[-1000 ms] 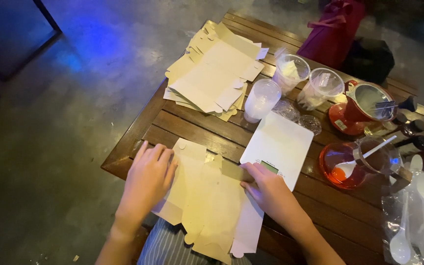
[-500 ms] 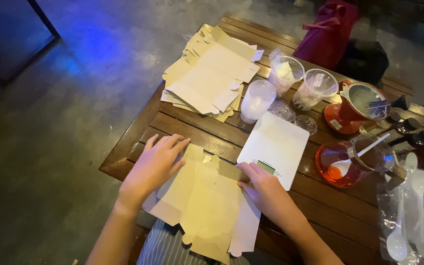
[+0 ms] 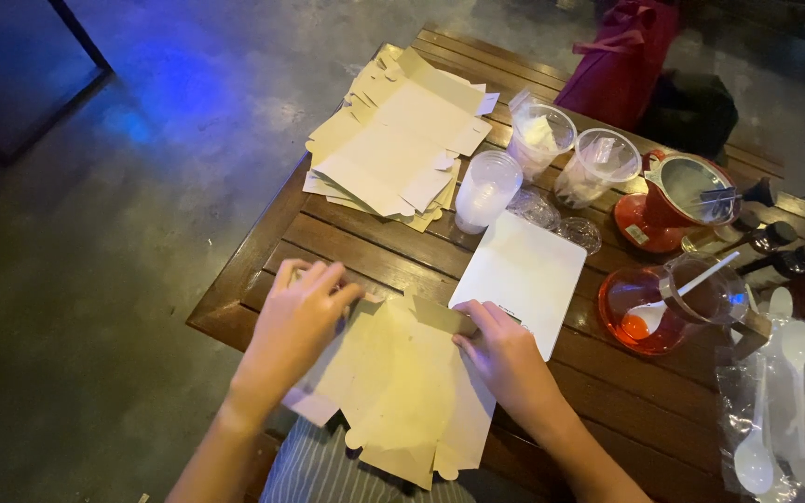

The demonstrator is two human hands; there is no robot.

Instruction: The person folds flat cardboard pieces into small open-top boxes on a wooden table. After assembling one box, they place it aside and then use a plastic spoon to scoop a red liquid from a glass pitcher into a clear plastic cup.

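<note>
A flat tan cardboard box blank (image 3: pixel 402 382) lies at the near edge of a dark slatted wooden table (image 3: pixel 263 251). My left hand (image 3: pixel 295 321) presses down on its left side with fingers spread over the upper left flap. My right hand (image 3: pixel 505 359) rests on its right side, fingertips on a folded-up flap at the top edge. Part of the blank hangs over the table edge above my striped lap.
A stack of unfolded box blanks (image 3: pixel 398 144) lies at the far left. A white flat rectangular board (image 3: pixel 524 275) sits beside my right hand. Clear plastic cups (image 3: pixel 486 191), a red-based pitcher (image 3: pixel 673 200), a red jug with a spoon (image 3: pixel 659 307) and bagged white spoons (image 3: pixel 784 401) crowd the right.
Both hands have shifted slightly on the blank; the left hand slid up and right along the left flap. The camera view has drifted a little.
</note>
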